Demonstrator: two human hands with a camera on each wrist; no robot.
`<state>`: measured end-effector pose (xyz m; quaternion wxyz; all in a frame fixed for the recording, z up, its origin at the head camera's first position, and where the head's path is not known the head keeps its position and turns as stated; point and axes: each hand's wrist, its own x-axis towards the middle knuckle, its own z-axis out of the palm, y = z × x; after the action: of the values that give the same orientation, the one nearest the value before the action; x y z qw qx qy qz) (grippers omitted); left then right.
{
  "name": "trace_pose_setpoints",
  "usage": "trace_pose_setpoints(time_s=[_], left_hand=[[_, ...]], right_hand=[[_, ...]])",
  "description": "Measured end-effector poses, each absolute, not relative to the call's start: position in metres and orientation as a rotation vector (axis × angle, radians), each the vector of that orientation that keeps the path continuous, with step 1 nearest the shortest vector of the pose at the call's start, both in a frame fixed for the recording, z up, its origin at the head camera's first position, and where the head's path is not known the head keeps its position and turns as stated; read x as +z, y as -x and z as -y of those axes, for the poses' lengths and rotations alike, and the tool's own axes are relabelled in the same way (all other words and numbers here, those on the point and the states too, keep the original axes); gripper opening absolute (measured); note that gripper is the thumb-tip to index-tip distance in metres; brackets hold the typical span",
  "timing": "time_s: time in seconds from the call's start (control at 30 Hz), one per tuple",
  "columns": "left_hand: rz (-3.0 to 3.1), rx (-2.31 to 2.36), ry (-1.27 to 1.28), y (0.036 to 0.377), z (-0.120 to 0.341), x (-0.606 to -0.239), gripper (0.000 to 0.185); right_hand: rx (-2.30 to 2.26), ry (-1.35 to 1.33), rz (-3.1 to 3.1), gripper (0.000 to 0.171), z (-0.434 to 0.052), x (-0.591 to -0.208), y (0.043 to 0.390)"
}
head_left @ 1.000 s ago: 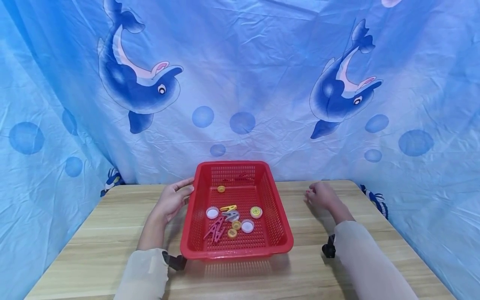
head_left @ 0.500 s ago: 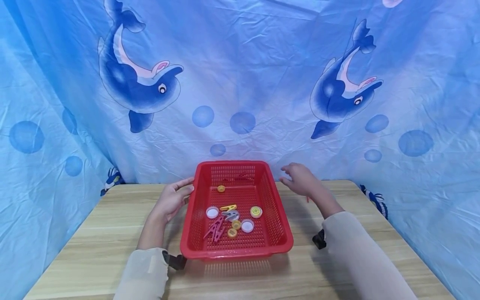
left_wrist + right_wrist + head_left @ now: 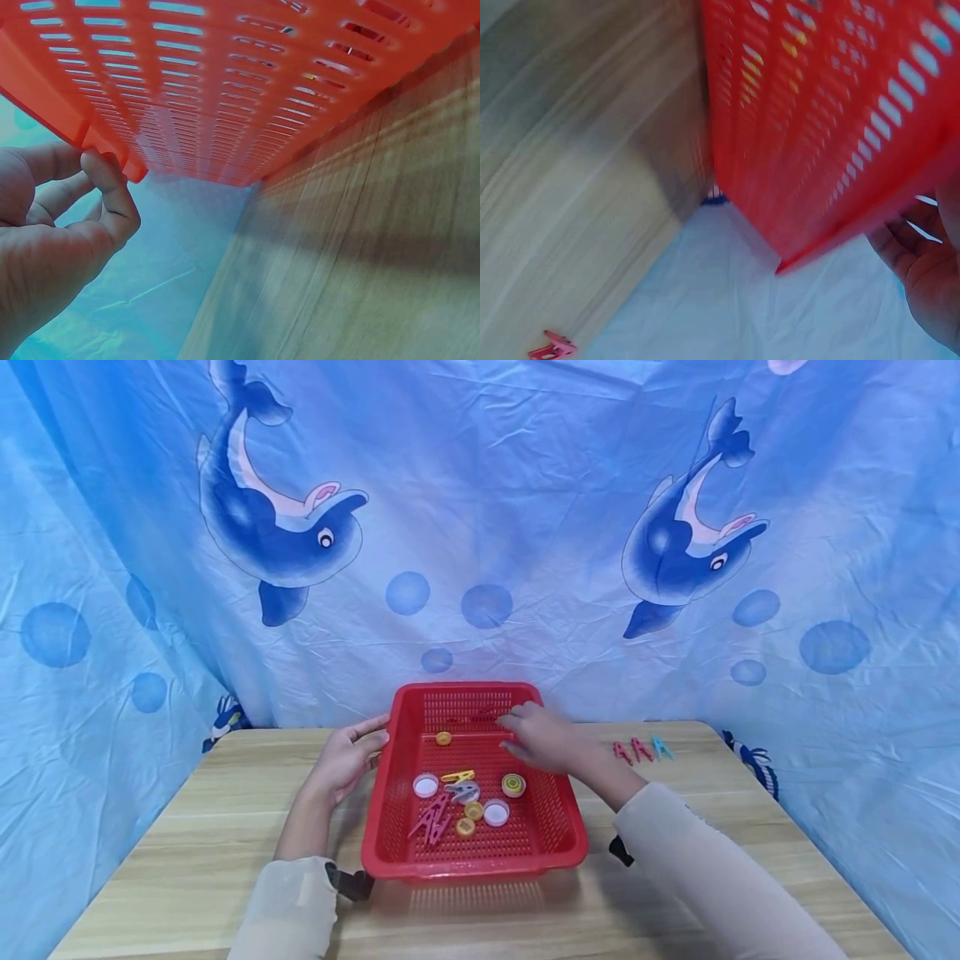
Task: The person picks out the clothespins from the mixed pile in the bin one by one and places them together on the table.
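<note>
A red plastic basket (image 3: 475, 870) with slotted walls stands on the wooden table. My left hand (image 3: 348, 760) pinches its left rim between thumb and fingers, as the left wrist view also shows. Over the basket's right side hovers my right hand (image 3: 543, 739), slightly blurred, fingers loosely extended and holding nothing visible. Inside lie pink clothespins (image 3: 431, 818), a yellow clothespin (image 3: 458, 776), a grey clothespin (image 3: 459, 789), white bottle caps (image 3: 496, 813), orange-yellow caps (image 3: 466, 827) and a cap with a green-yellow pattern (image 3: 513, 785). Something dark red (image 3: 483, 714) lies at the far end, hard to make out.
Two red clothespins (image 3: 641, 749) and a light-blue clothespin (image 3: 662, 747) lie in a row at the table's far right. A blue dolphin-print curtain (image 3: 480, 527) hangs behind the table (image 3: 202, 835) and along both its sides.
My right hand has moved left from the table's far right, past the basket's right rim, to above the basket. The row of clothespins is now uncovered. My left hand stays on the rim.
</note>
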<state>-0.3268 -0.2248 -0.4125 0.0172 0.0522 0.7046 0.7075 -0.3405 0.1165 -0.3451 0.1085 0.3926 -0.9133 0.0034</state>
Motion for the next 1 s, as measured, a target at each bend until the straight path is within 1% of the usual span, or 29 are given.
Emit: trace_pose_setpoints(time_s=[0.27,0.43,0.53,0.67,0.73,0.87,1.0], left_hand=[[-2.218,2.185,-0.126,0.325,0.227,-0.413,0.051],[-2.208,2.187,-0.139,0.324,0.225,-0.412,0.052],[-2.197,2.193,-0.153,0.325,0.224,-0.411,0.051],[-2.197,2.197,-0.158,0.326,0.224,-0.411,0.051],[-2.201,2.194,-0.159,0.326,0.224,-0.410,0.051],[-2.186,2.206,-0.156,0.327,0.223,-0.411,0.051],[-2.170,2.219,-0.157,0.328,0.223,-0.412,0.051]], right_hand=[[-0.203,-1.358,2.707,0.042,-0.089,-0.368,0.333],[-0.175,-1.397,2.783,0.049,-0.086,-0.381,0.330],[-0.074,-1.427,2.864,0.052,-0.086,-0.388,0.329],[0.152,-1.488,2.943,0.048,-0.084,-0.393,0.332],[0.265,-1.513,2.984,0.048,-0.083,-0.394,0.334],[0.486,-1.500,3.116,0.058,-0.082,-0.394,0.337],[0.641,-1.421,3.208,0.068,-0.082,-0.394,0.337]])
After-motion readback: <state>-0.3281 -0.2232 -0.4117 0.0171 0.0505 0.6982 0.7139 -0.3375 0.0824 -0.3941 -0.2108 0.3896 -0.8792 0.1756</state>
